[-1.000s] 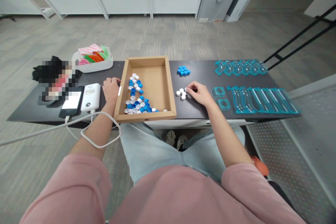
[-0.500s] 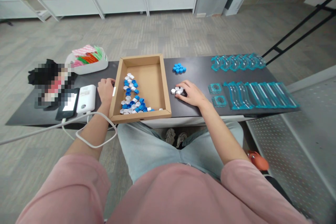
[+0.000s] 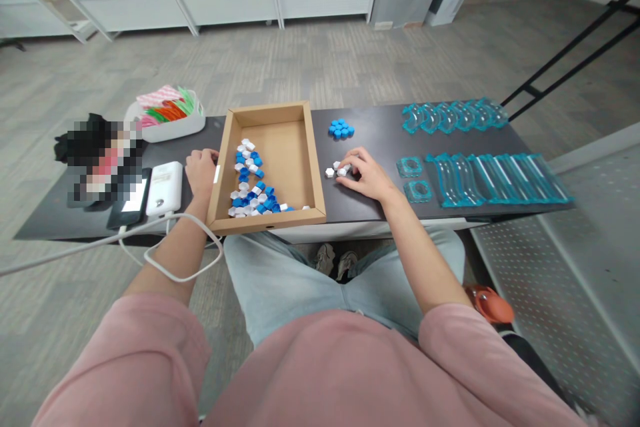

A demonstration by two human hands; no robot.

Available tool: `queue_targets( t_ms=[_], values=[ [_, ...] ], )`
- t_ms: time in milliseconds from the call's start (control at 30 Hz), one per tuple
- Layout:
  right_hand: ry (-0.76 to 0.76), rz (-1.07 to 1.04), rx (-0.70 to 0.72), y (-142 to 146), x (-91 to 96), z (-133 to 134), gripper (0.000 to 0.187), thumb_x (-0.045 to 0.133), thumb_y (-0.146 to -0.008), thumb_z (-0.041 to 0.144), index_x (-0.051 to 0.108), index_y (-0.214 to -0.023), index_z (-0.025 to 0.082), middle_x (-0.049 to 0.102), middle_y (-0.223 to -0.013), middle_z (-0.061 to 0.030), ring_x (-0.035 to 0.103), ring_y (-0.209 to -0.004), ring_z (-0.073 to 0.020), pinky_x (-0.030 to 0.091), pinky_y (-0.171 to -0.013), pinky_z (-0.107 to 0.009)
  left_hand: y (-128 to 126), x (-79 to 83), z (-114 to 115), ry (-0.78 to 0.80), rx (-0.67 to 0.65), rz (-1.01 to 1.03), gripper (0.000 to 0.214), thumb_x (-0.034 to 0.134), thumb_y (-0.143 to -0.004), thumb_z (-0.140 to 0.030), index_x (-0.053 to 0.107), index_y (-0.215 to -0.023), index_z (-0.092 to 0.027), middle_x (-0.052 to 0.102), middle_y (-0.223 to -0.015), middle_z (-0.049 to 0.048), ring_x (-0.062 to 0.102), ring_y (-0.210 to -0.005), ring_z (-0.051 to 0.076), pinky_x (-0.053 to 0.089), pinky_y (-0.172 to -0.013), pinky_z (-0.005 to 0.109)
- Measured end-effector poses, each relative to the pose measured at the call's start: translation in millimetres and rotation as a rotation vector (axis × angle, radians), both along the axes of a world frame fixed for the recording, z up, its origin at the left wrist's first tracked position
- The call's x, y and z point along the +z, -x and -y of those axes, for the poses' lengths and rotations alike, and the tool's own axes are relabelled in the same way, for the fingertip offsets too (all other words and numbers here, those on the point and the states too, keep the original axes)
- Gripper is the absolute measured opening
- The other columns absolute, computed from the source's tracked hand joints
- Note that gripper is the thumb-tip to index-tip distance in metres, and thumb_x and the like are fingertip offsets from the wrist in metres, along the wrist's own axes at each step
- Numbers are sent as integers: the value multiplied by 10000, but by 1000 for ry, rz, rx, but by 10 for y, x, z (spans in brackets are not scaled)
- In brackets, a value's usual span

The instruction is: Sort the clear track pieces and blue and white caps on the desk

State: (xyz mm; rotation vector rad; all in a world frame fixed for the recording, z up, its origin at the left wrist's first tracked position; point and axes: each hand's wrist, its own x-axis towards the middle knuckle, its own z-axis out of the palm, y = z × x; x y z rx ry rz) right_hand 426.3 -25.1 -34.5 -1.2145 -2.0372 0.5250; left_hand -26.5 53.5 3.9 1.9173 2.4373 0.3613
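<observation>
A shallow cardboard tray [image 3: 289,121] stands on the dark table and holds several small blue and white hexagon pieces [image 3: 253,187] along its left side. My left hand [image 3: 201,171] is curled against the tray's left wall, gripping its edge. To the right of the tray lies a small cluster of white hexagon pieces [image 3: 336,169]. My right hand [image 3: 364,173] rests on the table with its fingertips pinched on the white pieces. A neat group of blue hexagon pieces [image 3: 341,129] lies further back.
Teal transparent curved parts [image 3: 454,116] lie in a row at the back right, more teal strips [image 3: 497,178] and two small square pieces [image 3: 413,178] nearer. At left are a white bin [image 3: 167,113] of coloured items, a white power bank [image 3: 165,187], a phone [image 3: 129,201] and a cable [image 3: 165,265].
My right hand slid left over the white cluster and now has its fingertips on the pieces. The view shifted slightly. My left hand stayed at the tray's wall.
</observation>
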Motion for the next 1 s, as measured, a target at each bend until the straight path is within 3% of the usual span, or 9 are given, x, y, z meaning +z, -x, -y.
queue_targets(
  t_ms=[167,400,600,767,867,1000],
  values=[
    [-4,-48,-26,-19,-71,-42,157,783,-1047,390,793,-1158,279,669,-1346,-88,653,-935,-225,600,-929,-399,-10,-2,1,5,5,14,387,470,-1147,-160,747,-1416,-130,663,-1488,241,572,-1389,399,472,-1131,452],
    [19,-47,-3,-24,-74,-45,234,758,-1086,484,843,-1155,278,645,-1386,-99,687,-991,-230,612,-988,-418,-21,5,4,4,11,17,380,484,-1147,-165,743,-1423,-125,660,-1492,248,562,-1415,410,463,-1156,462],
    [46,-54,-98,-13,-66,-41,388,748,-1080,555,800,-1350,281,660,-1392,-111,668,-908,-225,631,-948,-438,-41,28,11,12,15,9,370,488,-1149,-173,736,-1422,-136,656,-1482,237,568,-1417,402,467,-1157,449],
    [38,-20,-98,-7,-68,-47,664,914,-923,575,734,-1479,258,651,-1477,-151,717,-1152,-328,642,-1047,-510,-28,25,21,10,0,19,351,482,-1155,-189,729,-1400,-139,650,-1470,233,561,-1399,394,468,-1129,438],
    [26,11,-28,2,-50,-57,607,895,-943,512,736,-1475,269,689,-1457,-154,706,-1282,-375,612,-1149,-571,-21,24,29,6,-8,26,347,473,-1157,-198,728,-1387,-144,644,-1479,237,553,-1396,394,457,-1131,444],
    [30,-12,56,14,-8,-56,563,858,-976,444,726,-1499,282,701,-1494,-153,710,-1313,-365,611,-1178,-570,-24,33,29,6,-6,31,350,473,-1143,-187,726,-1381,-144,638,-1478,241,556,-1374,385,451,-1115,436]
  ],
)
